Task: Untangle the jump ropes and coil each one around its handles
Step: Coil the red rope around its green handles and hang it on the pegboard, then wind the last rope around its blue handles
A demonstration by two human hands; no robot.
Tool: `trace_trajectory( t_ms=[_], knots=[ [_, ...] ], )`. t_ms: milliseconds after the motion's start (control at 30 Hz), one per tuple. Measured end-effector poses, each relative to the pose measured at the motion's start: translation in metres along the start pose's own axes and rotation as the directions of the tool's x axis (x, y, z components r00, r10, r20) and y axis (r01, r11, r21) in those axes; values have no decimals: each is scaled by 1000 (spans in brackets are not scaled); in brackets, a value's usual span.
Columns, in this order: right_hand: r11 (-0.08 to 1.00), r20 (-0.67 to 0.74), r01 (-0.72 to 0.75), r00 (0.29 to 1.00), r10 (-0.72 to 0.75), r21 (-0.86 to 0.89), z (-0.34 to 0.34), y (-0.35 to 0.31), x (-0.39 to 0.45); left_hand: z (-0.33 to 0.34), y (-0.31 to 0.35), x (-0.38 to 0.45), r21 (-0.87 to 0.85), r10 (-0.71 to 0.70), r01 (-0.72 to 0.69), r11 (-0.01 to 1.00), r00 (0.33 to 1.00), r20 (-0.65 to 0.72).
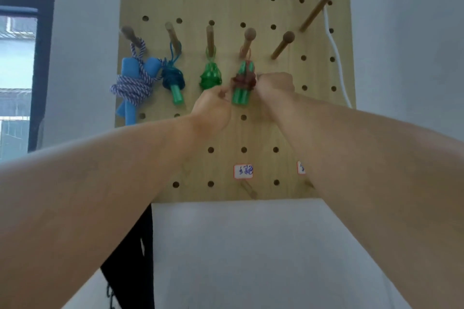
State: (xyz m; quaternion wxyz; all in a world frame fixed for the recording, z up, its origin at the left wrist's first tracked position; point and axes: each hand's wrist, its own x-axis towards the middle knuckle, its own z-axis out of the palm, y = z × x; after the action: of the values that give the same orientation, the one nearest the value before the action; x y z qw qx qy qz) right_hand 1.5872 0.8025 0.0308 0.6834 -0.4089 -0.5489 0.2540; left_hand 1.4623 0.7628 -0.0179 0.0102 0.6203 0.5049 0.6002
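Observation:
A wooden pegboard (276,118) carries several coiled jump ropes on pegs. At the left hangs a blue-handled rope (134,83) with a striped cord. Beside it hang a dark teal rope with a green handle (173,80) and an all-green rope (210,76). A green-handled rope wrapped in a dark red cord (243,85) hangs from the fourth peg (247,41). My left hand (213,105) pinches this bundle from its left side. My right hand (275,85) grips it from the right, its fingers curled at the red cord.
Two bare pegs (283,44) (316,11) stick out to the right of the bundle. A white cord (331,40) runs down the board's right side. A white surface (251,246) lies below the board, and a window (17,57) is at the left.

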Motion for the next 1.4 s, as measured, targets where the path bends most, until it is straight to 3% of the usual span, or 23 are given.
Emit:
trace_trajectory(
  t_ms=[133, 267, 400, 533, 700, 800, 900, 1000, 1167, 1300, 1400],
  knots=[
    [990, -26, 140, 990, -140, -9, 2, 24, -29, 0, -23, -36, -61, -27, 28, 998, 1000, 13],
    [988, -26, 142, 989, -144, -58, -5, 19, -62, -15, -13, -71, -55, -15, 16, 998, 1000, 7],
    [978, 156, 184, 973, -168, -95, -22, 21, -113, -37, 1, -117, -44, -67, 67, 997, 998, 3],
    [993, 310, 112, 946, -93, -42, -49, 50, -180, -62, -12, -194, 13, -211, 211, 977, 977, 33],
    [972, 503, 114, 864, 5, -205, -90, 108, -278, -92, -38, -312, 155, -327, 308, 939, 937, 119],
    [894, 654, 237, 752, 78, -380, -111, 147, -334, -109, -63, -381, 301, -436, 370, 879, 878, 195],
    [803, 755, 344, 629, 188, -487, -118, 187, -389, -116, -103, -450, 510, -513, 326, 796, 811, 280],
    [750, 808, 398, 507, 300, -528, -113, 232, -438, -111, -143, -516, 616, -572, 277, 738, 741, 352],
    [660, 820, 489, 279, 500, -569, -90, 340, -516, -88, -211, -619, 695, -674, 212, 688, 543, 501],
    [616, 781, 532, 151, 606, -581, -73, 428, -569, -81, -271, -667, 752, -734, 128, 647, 371, 568],
    [636, 753, 487, 73, 654, -599, -69, 485, -609, -80, -309, -690, 787, -787, 141, 601, 277, 551]
  ],
)
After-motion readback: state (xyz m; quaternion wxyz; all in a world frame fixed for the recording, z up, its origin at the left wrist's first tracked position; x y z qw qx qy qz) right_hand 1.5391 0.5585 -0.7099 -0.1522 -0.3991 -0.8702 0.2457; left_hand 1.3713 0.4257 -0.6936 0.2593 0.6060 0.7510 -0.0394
